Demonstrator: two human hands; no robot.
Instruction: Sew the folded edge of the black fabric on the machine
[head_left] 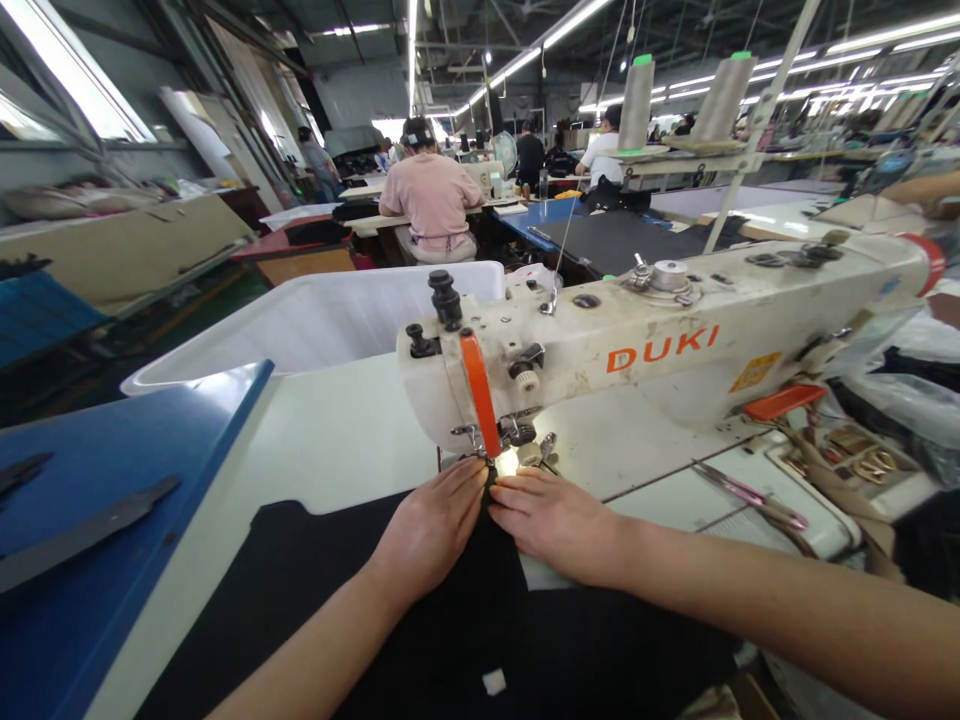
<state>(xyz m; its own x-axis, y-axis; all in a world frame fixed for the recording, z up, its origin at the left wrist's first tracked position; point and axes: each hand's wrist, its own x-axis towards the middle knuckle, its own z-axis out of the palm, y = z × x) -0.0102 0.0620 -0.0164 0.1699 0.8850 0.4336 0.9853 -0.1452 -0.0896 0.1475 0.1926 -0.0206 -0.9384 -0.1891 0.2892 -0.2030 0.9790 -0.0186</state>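
A white sewing machine (570,360) with an orange guard (480,395) stands over the pale table. Black fabric (300,600) lies across the tabletop and runs up to the needle area, where a small lamp glows. My left hand (439,525) rests on the fabric left of the needle, fingers pressed together on it. From the right, my right hand (559,520) presses the fabric with its fingers close together, fingertips beside the lit spot. The two hands nearly meet below the orange guard. The needle tip and presser foot are mostly hidden.
A blue board (135,500) with dark strips is at the left, and a white bin (337,310) stands behind the table. Scissors (750,495) and a parts tray (862,465) sit to the right. A person in pink (431,195) sits ahead; thread cones (637,105) stand behind the machine.
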